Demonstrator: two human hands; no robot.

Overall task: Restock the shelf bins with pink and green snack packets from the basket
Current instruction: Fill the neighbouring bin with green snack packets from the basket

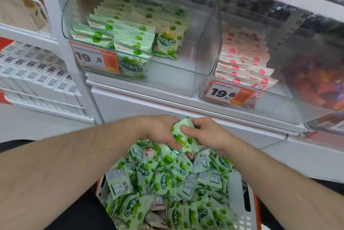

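A green snack packet (183, 136) is held upright above the basket (242, 209), which is heaped with green packets and a few pink ones. My left hand (158, 131) grips the packet's left side and my right hand (206, 134) pinches its right side. On the shelf above, a clear bin (186, 73) holds rows of green packets (126, 30), with its right part bare. To its right, a second clear bin (279, 99) holds rows of pink packets (245, 62).
Orange price tags reading 19.8 hang on both bin fronts (94, 58) (228, 93). White boxes (37, 73) fill a lower shelf at left. A white upright post (68, 49) stands between the shelving units. Dark packets fill the upper shelf.
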